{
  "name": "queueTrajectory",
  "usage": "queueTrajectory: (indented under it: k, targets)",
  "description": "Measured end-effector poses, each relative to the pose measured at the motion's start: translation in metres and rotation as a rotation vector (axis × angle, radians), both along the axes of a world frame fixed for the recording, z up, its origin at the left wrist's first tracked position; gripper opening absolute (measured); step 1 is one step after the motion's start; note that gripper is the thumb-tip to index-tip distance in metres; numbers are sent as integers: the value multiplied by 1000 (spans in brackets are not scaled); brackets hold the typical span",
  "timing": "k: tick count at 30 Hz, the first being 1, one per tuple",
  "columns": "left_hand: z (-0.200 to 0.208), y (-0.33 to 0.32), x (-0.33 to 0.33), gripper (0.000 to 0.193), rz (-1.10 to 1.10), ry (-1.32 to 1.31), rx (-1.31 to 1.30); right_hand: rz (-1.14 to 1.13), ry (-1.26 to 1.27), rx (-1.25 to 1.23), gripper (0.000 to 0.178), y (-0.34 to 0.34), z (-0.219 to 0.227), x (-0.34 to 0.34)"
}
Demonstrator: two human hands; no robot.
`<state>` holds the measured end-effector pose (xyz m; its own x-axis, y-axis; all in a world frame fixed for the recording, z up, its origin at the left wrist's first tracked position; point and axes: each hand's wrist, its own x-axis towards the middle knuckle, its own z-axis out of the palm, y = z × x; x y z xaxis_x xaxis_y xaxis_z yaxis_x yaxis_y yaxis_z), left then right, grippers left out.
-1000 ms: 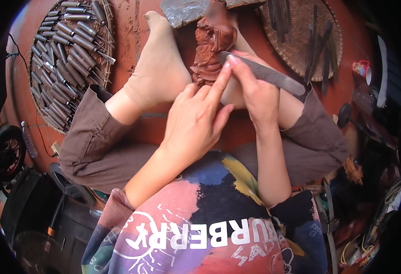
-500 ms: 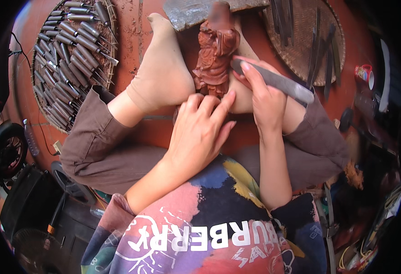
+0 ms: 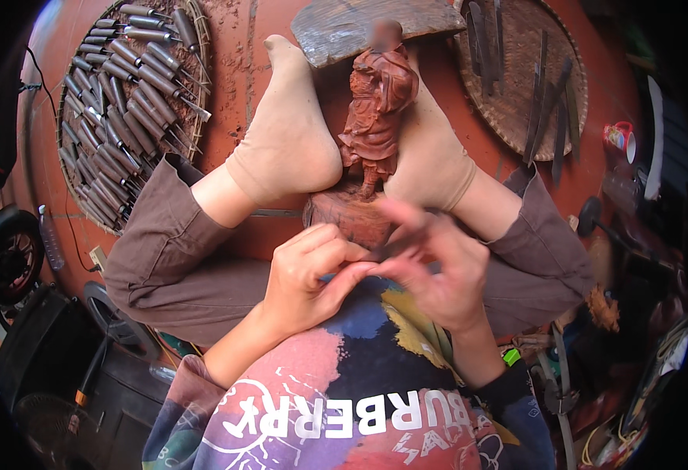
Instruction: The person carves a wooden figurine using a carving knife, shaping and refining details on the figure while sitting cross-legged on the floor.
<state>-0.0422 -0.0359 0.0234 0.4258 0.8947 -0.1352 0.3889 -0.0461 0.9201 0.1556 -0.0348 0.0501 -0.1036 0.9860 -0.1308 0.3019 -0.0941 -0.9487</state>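
head view: i observe both hands together before the shirt (image 3: 371, 341), fingertips meeting. the left hand (image 3: 308, 270) is curled, thumb against fingers; the right hand (image 3: 446, 274) is blurred, a dark tool (image 3: 400, 240) at its fingers. i cannot tell which hand clamps it. the red-brown statue (image 3: 373, 113) is between the two feet (image 3: 285, 129), base nearest the hands, head overlapping the plank's (image 3: 332, 35) near edge. chisels (image 3: 128, 121) crowd the left tray (image 3: 205, 78); dark strips (image 3: 543, 98) cross the right tray's (image 3: 520, 47) near edge.
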Motion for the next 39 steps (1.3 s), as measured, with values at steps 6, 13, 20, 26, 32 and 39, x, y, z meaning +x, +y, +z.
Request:
queueTrajectory:
  k: [6,13,20,26,32,39]
  targets:
    - [35,-6,23,19,-51,-100,-360,7,-465,348,31,-3,-17,6]
    - [16,9,28,38,11,149,269,-270,105,71,26,21,-29,19]
    - [-5,7,35,53,62,58,239,-461,379,-113,10,21,-54,-2]
    - [-5,1,51,75,-75,-139,165,-216,-361,187,12,29,-61,-5]
    - [-4,4,52,80,-77,7,151,59,-435,350,21,27,-86,8]
    - [-9,5,55,80,-79,-54,151,-35,-300,163,20,24,-77,4]
